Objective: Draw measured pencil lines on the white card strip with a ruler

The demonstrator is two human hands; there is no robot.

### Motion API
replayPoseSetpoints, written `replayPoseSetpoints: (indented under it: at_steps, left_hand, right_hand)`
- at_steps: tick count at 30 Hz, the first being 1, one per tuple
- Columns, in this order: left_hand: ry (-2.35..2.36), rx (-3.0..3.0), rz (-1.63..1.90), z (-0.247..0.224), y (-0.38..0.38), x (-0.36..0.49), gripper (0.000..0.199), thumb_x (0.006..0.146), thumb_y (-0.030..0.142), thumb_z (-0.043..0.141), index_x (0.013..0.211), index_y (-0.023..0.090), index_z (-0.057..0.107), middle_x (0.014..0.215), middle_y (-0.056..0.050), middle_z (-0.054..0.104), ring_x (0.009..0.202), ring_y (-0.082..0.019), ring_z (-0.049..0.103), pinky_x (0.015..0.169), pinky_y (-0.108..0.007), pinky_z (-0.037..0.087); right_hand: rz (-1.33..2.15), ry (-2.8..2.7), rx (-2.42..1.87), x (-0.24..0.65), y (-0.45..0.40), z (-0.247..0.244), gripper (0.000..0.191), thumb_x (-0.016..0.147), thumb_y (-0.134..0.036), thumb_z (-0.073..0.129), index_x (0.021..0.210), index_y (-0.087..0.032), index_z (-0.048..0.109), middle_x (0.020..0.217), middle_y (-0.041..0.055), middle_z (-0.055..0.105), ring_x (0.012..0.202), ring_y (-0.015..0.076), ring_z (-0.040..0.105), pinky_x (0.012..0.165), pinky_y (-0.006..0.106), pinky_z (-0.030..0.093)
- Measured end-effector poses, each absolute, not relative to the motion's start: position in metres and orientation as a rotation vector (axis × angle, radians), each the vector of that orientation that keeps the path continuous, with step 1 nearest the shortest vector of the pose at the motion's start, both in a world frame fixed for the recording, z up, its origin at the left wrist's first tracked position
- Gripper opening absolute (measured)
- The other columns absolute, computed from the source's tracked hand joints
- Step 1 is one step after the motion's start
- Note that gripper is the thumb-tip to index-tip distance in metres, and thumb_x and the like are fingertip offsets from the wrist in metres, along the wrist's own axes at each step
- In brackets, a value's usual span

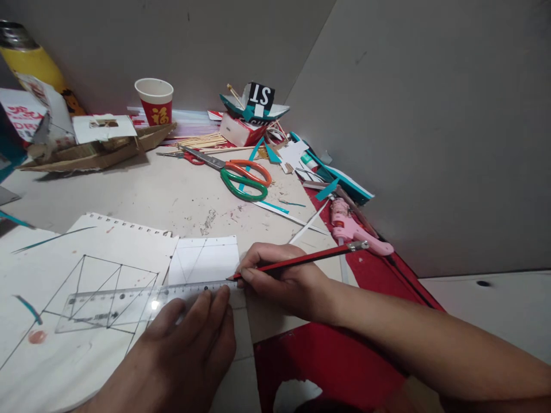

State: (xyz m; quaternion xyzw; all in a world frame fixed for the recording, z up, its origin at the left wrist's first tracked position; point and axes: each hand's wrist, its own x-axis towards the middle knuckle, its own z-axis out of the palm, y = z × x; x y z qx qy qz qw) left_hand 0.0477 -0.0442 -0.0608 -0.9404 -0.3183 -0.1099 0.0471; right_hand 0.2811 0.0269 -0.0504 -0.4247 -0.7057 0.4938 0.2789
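My right hand (293,281) is closed in a writing grip around a red and black pencil (301,261). Its sharpened tip meets the right end of a white piece of paper or card (219,258), just above the ruler's edge. Pencil lines run across that white piece. My left hand (185,344) presses a clear plastic ruler (146,310) down with its fingers together. The ruler lies across the lower edge of the white piece and over a sketchbook page (51,269) with a box-like line drawing.
Scissors (245,179) with orange and green handles lie beyond my hands. A pink glue gun (353,229) rests at the right edge. Behind are a paper cup (155,100), a cardboard boat (99,150), a small teal boat (253,112) and a yellow bottle (37,66).
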Motion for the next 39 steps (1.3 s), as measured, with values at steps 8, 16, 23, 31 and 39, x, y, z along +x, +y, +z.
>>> replayPoseSetpoints:
  at_steps: [8, 16, 23, 31, 39]
  left_hand:
    - [-0.998, -2.925, -0.506, -0.056, -0.042, 0.042, 0.046, 0.096, 0.042, 0.058, 0.132, 0.015, 0.064, 0.143, -0.012, 0.065, 0.123, -0.029, 0.061, 0.103, -0.039, 0.046]
    - [-1.369, -2.954, -0.485, -0.031, -0.017, 0.023, 0.019, 0.093, 0.029, 0.055, 0.108, 0.026, 0.067, 0.095, -0.003, 0.070, 0.078, -0.025, 0.060, 0.070, -0.040, 0.047]
    - [-1.442, -3.092, -0.460, -0.028, -0.012, 0.024, 0.017, 0.091, 0.023, 0.048, 0.089, 0.024, 0.065, 0.082, -0.004, 0.068, 0.071, -0.024, 0.061, 0.060, -0.033, 0.045]
    - [-1.789, -3.242, -0.126, -0.020, -0.007, 0.024, 0.021, 0.089, 0.034, 0.048, 0.090, 0.023, 0.067, 0.082, -0.007, 0.072, 0.069, -0.024, 0.064, 0.057, -0.030, 0.046]
    - [-2.409, -3.025, -0.963, -0.008, 0.004, 0.023, 0.047, 0.094, 0.043, 0.051, 0.138, 0.029, 0.055, 0.083, -0.003, 0.073, 0.070, -0.021, 0.068, 0.061, -0.029, 0.050]
  right_hand:
    - [1.492, -1.436, -1.062, 0.286, 0.021, -0.042, 0.028, 0.092, -0.047, 0.071, 0.095, -0.019, 0.070, 0.080, 0.0047, 0.073, 0.065, 0.0149, 0.067, 0.061, 0.028, 0.056]
    - [1.390, -1.505, -1.042, 0.292, 0.019, -0.026, 0.024, 0.097, -0.046, 0.067, 0.104, -0.024, 0.075, 0.091, 0.0063, 0.078, 0.073, 0.0161, 0.071, 0.066, 0.029, 0.060]
    - [1.320, -1.549, -1.101, 0.294, 0.019, -0.014, 0.024, 0.094, -0.048, 0.070, 0.100, -0.026, 0.077, 0.089, 0.0052, 0.079, 0.072, 0.0163, 0.072, 0.066, 0.029, 0.062]
    - [1.333, -1.619, -1.072, 0.299, 0.026, -0.005, 0.023, 0.097, -0.043, 0.068, 0.102, -0.021, 0.075, 0.096, 0.0070, 0.081, 0.076, 0.0154, 0.075, 0.066, 0.025, 0.063]
    - [1.384, -1.582, -1.144, 0.302, 0.019, 0.019, 0.030, 0.098, -0.048, 0.065, 0.099, -0.019, 0.073, 0.089, 0.0074, 0.080, 0.070, 0.0163, 0.075, 0.064, 0.026, 0.061]
